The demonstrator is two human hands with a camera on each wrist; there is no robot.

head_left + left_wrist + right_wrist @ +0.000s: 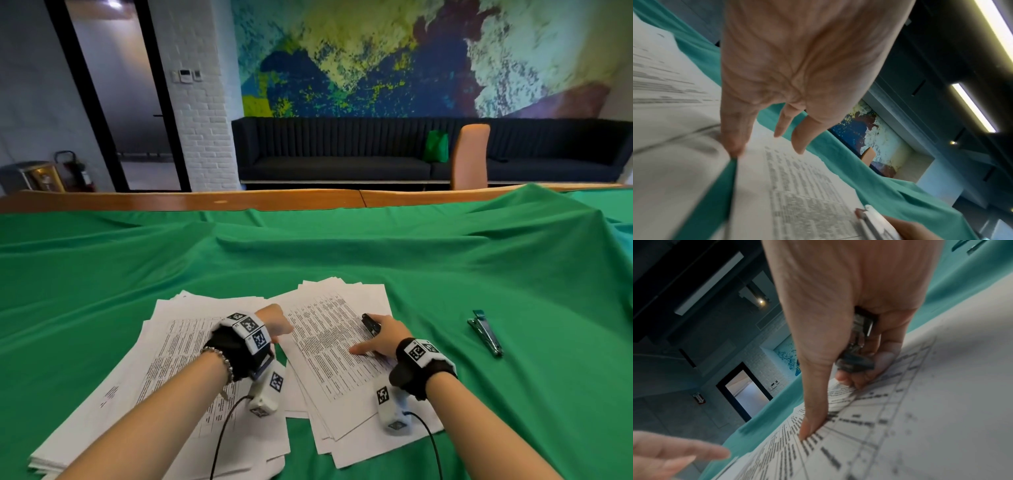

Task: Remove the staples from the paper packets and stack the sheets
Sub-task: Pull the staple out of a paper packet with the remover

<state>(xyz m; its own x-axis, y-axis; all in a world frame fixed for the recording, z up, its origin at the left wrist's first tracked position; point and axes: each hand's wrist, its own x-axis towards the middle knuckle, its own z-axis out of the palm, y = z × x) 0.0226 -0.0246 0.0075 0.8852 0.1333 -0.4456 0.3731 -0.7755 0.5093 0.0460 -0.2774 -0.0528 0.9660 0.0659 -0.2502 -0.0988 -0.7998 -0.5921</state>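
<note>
Curled right-hand fingers (pixel 875 369) clamp a small black-and-metal staple remover (pixel 857 353), thumb pressing the right pile of printed white paper sheets (pixel 342 346). Left-hand fingers (pixel 735 129), spread apart, touch its edge beside the left printed paper stack (pixel 164 370); a blue-metal stapler (pixel 486 332) lies well apart on the green-clothed surface (pixel 342 250).

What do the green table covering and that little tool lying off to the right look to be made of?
The green covering looks like soft matte fabric: it lies in loose folds and wrinkles. The tool on the right seems to be metal, perhaps with a teal part: thin, shiny, catching light. Its exact make is unclear.
</note>
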